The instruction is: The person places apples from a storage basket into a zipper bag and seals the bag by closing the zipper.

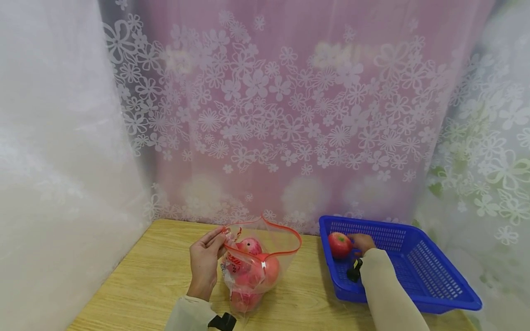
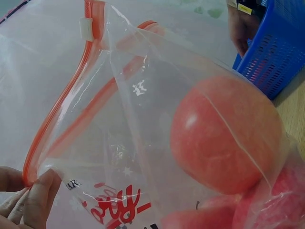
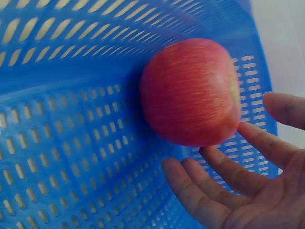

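My left hand pinches the red-zipped rim of a clear zip bag, whose mouth gapes wide. Several red apples lie inside the bag, seen through the plastic, and red lettering is printed on its side. Over at the right, my right hand reaches into a blue basket. Its fingers are spread and gently bent, fingertips right at the side and underside of a lone red apple. That apple sits in the basket's far left corner, and the thumb stands apart from it.
The wooden table bears the bag at its middle and the basket at its right. A pink curtain with white flowers hangs behind the table's back edge, with pale sheets at both sides. The basket's raised slotted walls surround the right hand.
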### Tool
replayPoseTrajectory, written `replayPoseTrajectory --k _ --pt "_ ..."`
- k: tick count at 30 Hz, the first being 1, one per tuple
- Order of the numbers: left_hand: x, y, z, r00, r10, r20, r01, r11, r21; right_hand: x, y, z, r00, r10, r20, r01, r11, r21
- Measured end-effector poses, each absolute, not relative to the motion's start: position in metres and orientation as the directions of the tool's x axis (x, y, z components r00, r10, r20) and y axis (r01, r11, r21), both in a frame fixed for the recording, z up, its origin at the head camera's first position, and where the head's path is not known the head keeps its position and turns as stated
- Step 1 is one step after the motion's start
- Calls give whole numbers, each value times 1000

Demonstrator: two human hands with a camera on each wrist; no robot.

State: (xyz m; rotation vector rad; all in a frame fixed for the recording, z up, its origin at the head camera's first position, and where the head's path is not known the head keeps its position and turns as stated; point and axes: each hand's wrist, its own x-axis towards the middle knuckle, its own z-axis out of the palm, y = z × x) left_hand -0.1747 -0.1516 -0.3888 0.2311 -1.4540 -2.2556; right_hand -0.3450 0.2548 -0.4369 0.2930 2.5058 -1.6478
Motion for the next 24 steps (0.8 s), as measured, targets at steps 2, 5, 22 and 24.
replayPoseTrajectory --k 2,5,22,24 --pt "-175 -152 -389 -886 -454 93 271 -346 898 -344 252 -439 -972 91 -216 234 380 -895" --pt "-175 -153 -390 -884 -459 90 271 -347 898 -344 251 -443 -974 82 -212 227 400 -888" --pt "-174 -152 -388 -889 -448 95 270 -345 899 -351 251 -457 -962 72 -263 271 357 -894" --pt "-175 -152 -388 -888 -449 95 268 -341 901 -352 251 -458 -961 80 -266 277 361 -891"
